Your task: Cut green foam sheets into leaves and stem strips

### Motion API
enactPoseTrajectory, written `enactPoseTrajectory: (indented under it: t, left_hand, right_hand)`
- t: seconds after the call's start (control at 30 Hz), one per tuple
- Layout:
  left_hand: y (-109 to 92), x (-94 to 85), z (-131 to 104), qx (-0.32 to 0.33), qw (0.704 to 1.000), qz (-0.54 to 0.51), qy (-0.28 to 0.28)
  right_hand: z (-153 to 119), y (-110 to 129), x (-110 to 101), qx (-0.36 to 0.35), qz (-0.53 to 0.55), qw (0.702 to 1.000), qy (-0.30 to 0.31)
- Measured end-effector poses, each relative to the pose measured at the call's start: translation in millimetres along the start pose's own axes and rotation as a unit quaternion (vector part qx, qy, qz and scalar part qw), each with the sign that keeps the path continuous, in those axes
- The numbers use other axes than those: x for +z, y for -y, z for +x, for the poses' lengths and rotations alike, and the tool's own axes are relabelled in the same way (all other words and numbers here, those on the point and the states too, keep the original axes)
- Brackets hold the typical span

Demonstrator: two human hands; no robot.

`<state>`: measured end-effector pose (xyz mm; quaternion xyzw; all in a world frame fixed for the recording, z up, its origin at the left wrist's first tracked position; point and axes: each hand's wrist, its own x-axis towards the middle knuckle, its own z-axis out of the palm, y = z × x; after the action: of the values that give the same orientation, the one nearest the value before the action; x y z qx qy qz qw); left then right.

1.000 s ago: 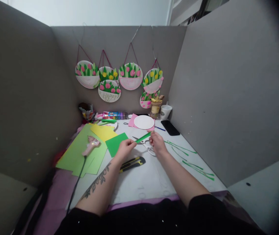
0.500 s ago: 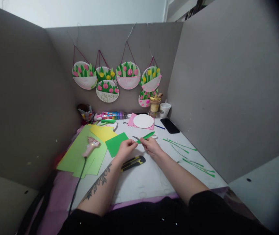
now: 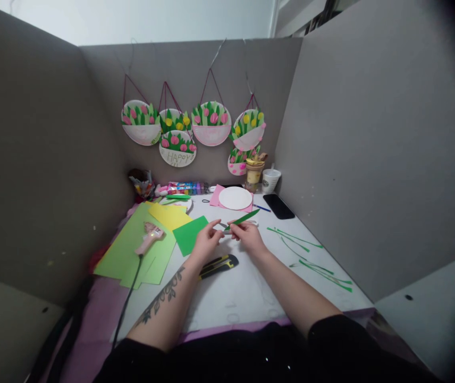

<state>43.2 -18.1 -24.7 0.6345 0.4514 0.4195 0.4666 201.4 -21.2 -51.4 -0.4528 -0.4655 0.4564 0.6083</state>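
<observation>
A narrow green paper leaf [image 3: 245, 217] is pinched in my right hand [image 3: 249, 237], its pointed tip slanting up to the right. Just left of it, my left hand [image 3: 207, 239] has its thumb and index finger apart, with nothing between them. Scissors [image 3: 224, 226] lie on the table behind my hands, partly hidden by them. A green paper sheet [image 3: 190, 234] sits beside my left hand. Nearer to me, a black and yellow utility knife [image 3: 221, 264] rests below my left wrist.
Light green sheets [image 3: 132, 250] and a yellow sheet [image 3: 169, 217] lie left, with a pink corded glue gun [image 3: 150, 240] on top. Green paper strips [image 3: 323, 271] and a phone [image 3: 278, 206] are at right. A white disc [image 3: 235, 198] stands behind; decorated plates [image 3: 211, 133] hang on the partition.
My left fingers have come off the green paper leaf and opened. My right hand keeps the leaf and has turned it slightly; the view has shifted a little.
</observation>
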Motion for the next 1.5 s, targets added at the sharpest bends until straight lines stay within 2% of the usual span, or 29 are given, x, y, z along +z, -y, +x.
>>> enactPoseTrajectory:
  t: [0.1,0.17,0.27,0.37,0.5,0.7,0.8,0.93,1.03,1.2,1.5]
  left_hand:
    - [-2,1.4,-1,-0.04,0.995,-0.067,0.061]
    - [-1,2.9,-1,-0.058,0.99,-0.095,0.082]
    - [3,4.2,1,-0.065,0.988,-0.12,0.068]
    - [5,2.6,2,-0.084,0.984,-0.145,0.062]
    - [6,-0.6,3,-0.122,0.97,-0.197,0.076]
    - [16,-1.4,7,-0.116,0.971,-0.208,0.02]
    - [15,-1.7,8,-0.098,0.971,-0.216,0.002]
    - [5,-2.1,7,-0.073,0.971,-0.227,-0.011]
    - [0,-5.1,8,-0.073,0.975,-0.208,-0.042]
    - [4,-20.5,16,-0.082,0.975,-0.172,-0.113]
    - [6,-42.0,25,-0.067,0.972,-0.156,-0.164]
  right_hand:
    - [-2,4,-5,-0.074,-0.066,0.995,0.029]
    - [-3,5,-5,-0.103,-0.095,0.989,0.055]
    - [-5,3,-4,-0.136,-0.148,0.977,0.071]
    - [-6,0,-2,-0.156,-0.18,0.969,0.058]
    - [-6,0,0,-0.13,-0.153,0.978,0.055]
    - [-7,-4,4,-0.093,-0.114,0.977,0.156]
    - [-8,-9,8,-0.051,-0.083,0.984,0.151]
    - [-9,-11,11,-0.011,-0.061,0.986,0.154]
    - [-10,-8,13,0.012,-0.033,0.986,0.162]
    - [-12,-6,13,0.044,-0.011,0.986,0.162]
    - [-12,-8,15,0.128,0.071,0.975,0.165]
